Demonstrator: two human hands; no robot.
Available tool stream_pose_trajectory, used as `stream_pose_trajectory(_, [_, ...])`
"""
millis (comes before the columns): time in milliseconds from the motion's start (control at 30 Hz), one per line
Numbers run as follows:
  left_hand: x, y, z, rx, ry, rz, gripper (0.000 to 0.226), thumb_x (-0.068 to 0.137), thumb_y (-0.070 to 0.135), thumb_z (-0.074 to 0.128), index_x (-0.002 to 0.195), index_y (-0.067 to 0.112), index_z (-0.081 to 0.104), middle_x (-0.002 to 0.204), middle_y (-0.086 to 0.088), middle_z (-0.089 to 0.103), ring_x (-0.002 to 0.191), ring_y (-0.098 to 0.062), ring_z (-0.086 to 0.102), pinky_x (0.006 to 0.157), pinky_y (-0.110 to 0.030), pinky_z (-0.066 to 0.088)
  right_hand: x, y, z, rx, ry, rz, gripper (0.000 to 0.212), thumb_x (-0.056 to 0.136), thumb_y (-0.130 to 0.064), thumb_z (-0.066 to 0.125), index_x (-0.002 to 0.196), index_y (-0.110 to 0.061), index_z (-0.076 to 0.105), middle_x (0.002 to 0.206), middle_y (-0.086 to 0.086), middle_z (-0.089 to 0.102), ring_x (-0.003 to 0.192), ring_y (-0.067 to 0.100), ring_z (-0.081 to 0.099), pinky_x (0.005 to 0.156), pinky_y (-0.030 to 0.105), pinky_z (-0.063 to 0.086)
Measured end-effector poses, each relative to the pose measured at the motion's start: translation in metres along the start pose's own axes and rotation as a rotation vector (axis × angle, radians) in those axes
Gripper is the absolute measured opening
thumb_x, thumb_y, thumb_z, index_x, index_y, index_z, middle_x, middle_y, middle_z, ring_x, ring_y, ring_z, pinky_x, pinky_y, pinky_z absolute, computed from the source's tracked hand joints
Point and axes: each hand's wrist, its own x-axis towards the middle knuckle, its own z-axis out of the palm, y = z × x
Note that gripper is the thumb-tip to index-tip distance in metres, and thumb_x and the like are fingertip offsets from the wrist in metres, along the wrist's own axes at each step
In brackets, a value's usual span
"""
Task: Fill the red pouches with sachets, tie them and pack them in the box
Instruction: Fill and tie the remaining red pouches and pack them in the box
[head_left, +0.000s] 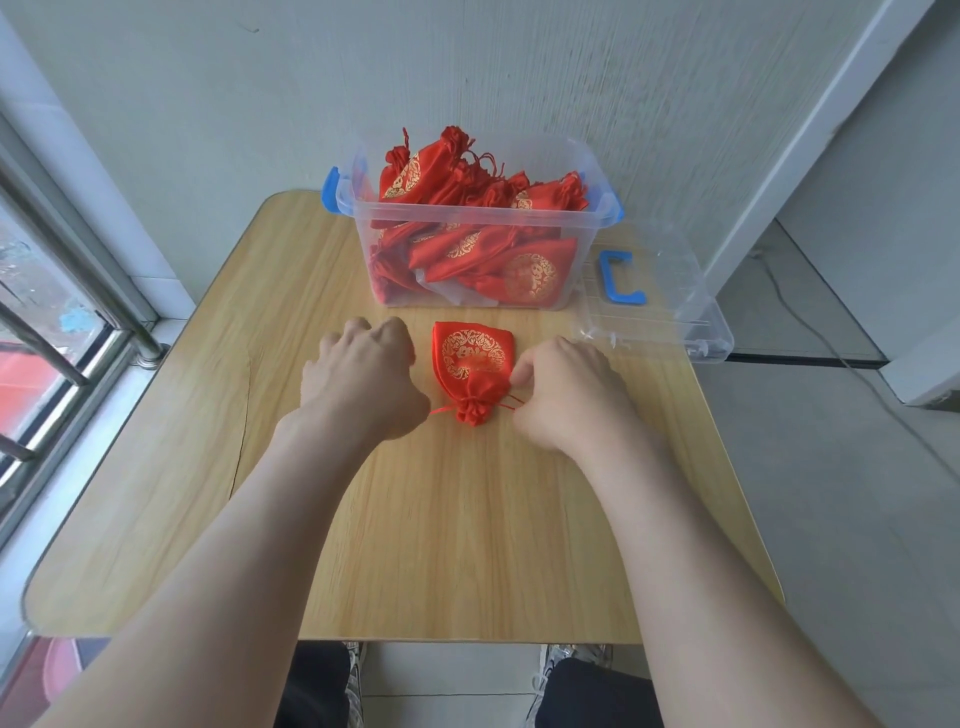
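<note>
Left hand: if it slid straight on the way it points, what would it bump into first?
Probably the box: the left hand points up the table toward its near wall, close to the left corner. Depth is hard to judge, so it might slip just past that corner.

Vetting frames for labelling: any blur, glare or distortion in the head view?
Head view: soft daylight, faint shadows, no harsh glare; wide-angle bows the table edges and window bars; pouch, left hand and right hand sharp; clear lid hard to make out.

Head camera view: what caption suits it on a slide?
A right hand pinches the drawstring of a cinched red pouch on the table, before a pouch-filled clear box.
</note>
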Motion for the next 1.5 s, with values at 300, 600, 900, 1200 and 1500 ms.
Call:
stream_pose_trajectory(300, [0.005, 0.001, 0.009, -0.079, -0.116, 0.109, 0.017, 0.075, 0.043, 0.091, 0.079, 0.037, 0.076, 0.091, 0.01, 0.074, 0.1, -0.017, 0.069, 0.096, -0.049, 0.057, 0.01, -0.002, 0.017, 0.084, 0.002, -0.192, 0.024, 0.087, -0.012, 0.076, 0.103, -0.03, 0.076, 0.103, -0.005, 0.071, 0.1, 0.024, 0.07, 0.092, 0.043, 0.06])
stream_pose_trajectory(600, [0.003, 0.004, 0.004, -0.082, -0.135, 0.223, 0.016, 0.093, 0.033, 0.07, 0.079, 0.033, 0.062, 0.097, 0.008, 0.068, 0.105, -0.025, 0.065, 0.097, -0.053, 0.054, 0.006, -0.003, 0.008, 0.11, -0.085, -0.208, 0.034, 0.1, -0.005, 0.052, 0.12, -0.018, 0.075, 0.117, 0.001, 0.065, 0.106, 0.028, 0.068, 0.089, 0.041, 0.06])
stream_pose_trajectory(900, [0.001, 0.002, -0.001, -0.105, -0.126, 0.173, 0.01, 0.09, 0.032, 0.066, 0.081, 0.029, 0.064, 0.092, 0.006, 0.071, 0.096, -0.023, 0.065, 0.093, -0.054, 0.055, 0.016, 0.001, 0.012, 0.237, -0.083, -0.129, 0.046, 0.105, -0.037, 0.053, 0.076, -0.002, 0.056, 0.07, 0.006, 0.059, 0.068, 0.031, 0.058, 0.061, 0.038, 0.049])
stream_pose_trajectory(1200, [-0.001, 0.01, -0.003, -0.085, -0.217, 0.166, 0.02, 0.097, 0.014, 0.054, 0.093, 0.024, 0.071, 0.067, 0.015, 0.076, 0.082, -0.009, 0.068, 0.081, -0.042, 0.06, 0.023, 0.008, 0.015, 0.331, 0.007, -0.049, 0.02, 0.095, -0.031, 0.073, 0.087, -0.013, 0.079, 0.09, -0.006, 0.068, 0.079, 0.009, 0.064, 0.059, 0.016, 0.046])
stream_pose_trajectory(1500, [-0.005, 0.014, -0.002, -0.161, -0.121, 0.241, 0.027, 0.097, 0.032, 0.05, 0.08, 0.02, 0.066, 0.081, 0.001, 0.069, 0.084, -0.022, 0.066, 0.08, -0.045, 0.058, 0.019, 0.005, 0.013, 0.383, -0.031, -0.188, 0.003, 0.092, -0.032, 0.077, 0.09, -0.035, 0.079, 0.082, -0.015, 0.062, 0.068, 0.001, 0.06, 0.045, 0.008, 0.037])
